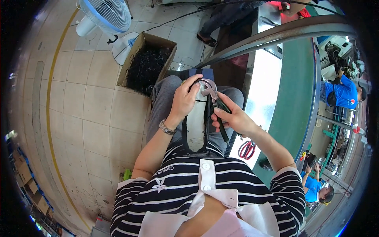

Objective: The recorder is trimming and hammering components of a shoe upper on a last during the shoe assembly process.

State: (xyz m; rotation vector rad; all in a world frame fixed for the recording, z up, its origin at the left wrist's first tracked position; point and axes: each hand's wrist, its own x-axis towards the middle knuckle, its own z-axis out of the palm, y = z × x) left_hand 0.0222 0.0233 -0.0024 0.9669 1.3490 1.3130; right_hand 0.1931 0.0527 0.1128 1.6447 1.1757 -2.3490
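Note:
A shoe (196,124) lies bottom up across my lap, with its pale insole showing and a black upper edge around it. My left hand (184,100) is closed around the far end of the shoe, its thumb on the insole side. In my right hand (235,119) is a pair of lasting pincers (210,90) with a metal head and dark handles. The pincers' head rests at the far right rim of the shoe. What its jaws hold there is too small to make out.
A cardboard box (171,62) of black scraps stands on the floor ahead left, beside a white and blue fan (108,15). To my right runs a green conveyor belt (291,91) with a metal edge. Red-handled scissors (247,150) lie near it. People in blue shirts (342,93) work beyond.

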